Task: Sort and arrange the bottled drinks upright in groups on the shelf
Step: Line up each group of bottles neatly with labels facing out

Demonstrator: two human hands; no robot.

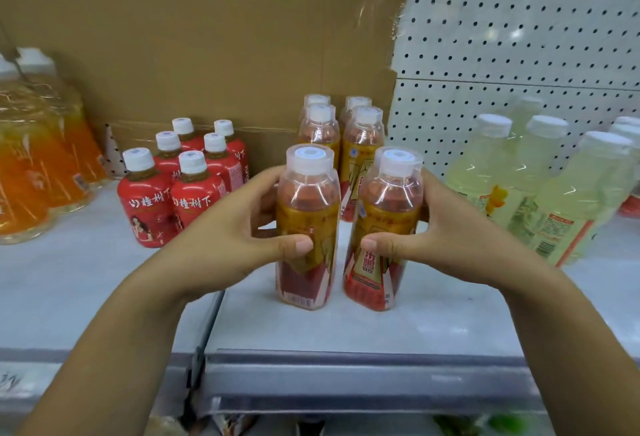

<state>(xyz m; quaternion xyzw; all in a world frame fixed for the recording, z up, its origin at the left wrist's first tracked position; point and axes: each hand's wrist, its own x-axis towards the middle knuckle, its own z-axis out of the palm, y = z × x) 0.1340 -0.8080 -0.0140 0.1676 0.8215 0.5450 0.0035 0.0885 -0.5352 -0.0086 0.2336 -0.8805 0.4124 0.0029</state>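
Two gold-and-red labelled bottles with clear overcaps stand upright side by side on the white shelf point(346, 328). My left hand point(239, 238) grips the left bottle point(308, 193), thumb across its front. My right hand point(436, 241) grips the right bottle point(388, 200) the same way. Behind them stand several more bottles of the same kind point(362, 144) in two rows. To the left is a group of red-labelled bottles point(180, 189), all upright.
Orange drink bottles point(38, 158) fill the far left. Pale yellow-green bottles point(540, 193) stand at the right before a white pegboard point(519, 54). A cardboard sheet point(207, 37) backs the shelf. A price rail point(346, 380) runs along the front edge.
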